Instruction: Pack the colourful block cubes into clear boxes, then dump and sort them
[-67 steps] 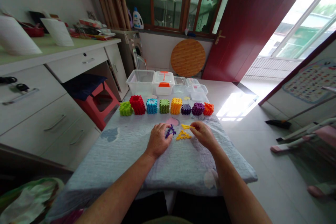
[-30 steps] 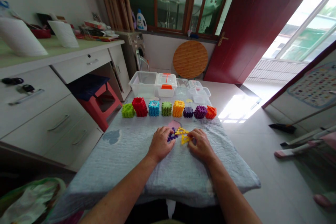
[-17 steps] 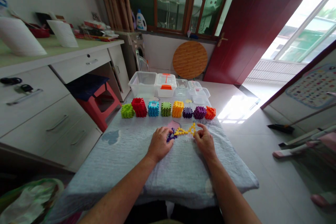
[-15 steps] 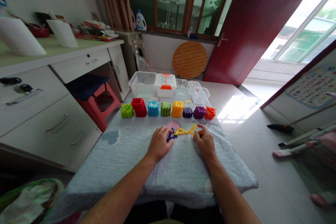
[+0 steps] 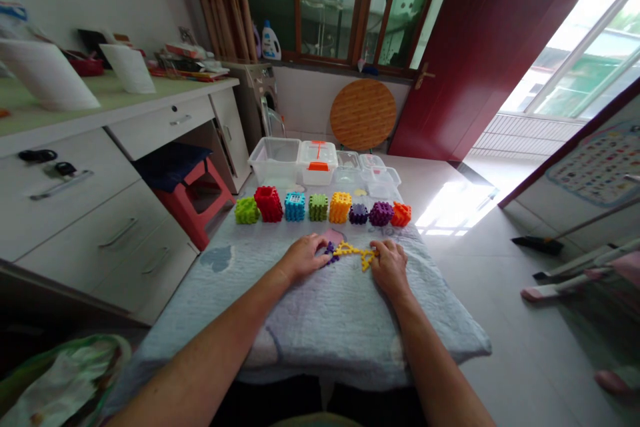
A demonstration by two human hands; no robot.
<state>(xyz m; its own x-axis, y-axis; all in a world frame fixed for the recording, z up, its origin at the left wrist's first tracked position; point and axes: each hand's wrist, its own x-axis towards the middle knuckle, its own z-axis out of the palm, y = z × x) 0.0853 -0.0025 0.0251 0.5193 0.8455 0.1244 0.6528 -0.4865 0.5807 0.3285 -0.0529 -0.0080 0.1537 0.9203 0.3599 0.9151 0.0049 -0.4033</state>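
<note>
My left hand (image 5: 306, 256) is closed on a purple notched plastic piece (image 5: 331, 252), its fingers covering part of it. From the purple piece a yellow open-framed triangular piece (image 5: 345, 249) runs to the right, apparently joined to it. A second yellow triangular piece (image 5: 367, 259) hangs on at the right end, its point toward me. My right hand (image 5: 390, 265) pinches the right edge of that second piece. Behind both hands stands a row of notched block stacks, among them a red one (image 5: 269, 204), a yellow one (image 5: 340, 207) and an orange one (image 5: 401, 214).
Clear plastic boxes, including an open bin (image 5: 276, 159) and a lidded box with orange latches (image 5: 318, 163), line the table's far end. A grey patterned cloth (image 5: 320, 340) covers the table. To the left are a stool (image 5: 187, 183) and a white desk (image 5: 125, 183).
The second yellow piece has turned from pointing up to pointing toward me. My right hand has rotated with it, and my left hand lies slightly farther forward.
</note>
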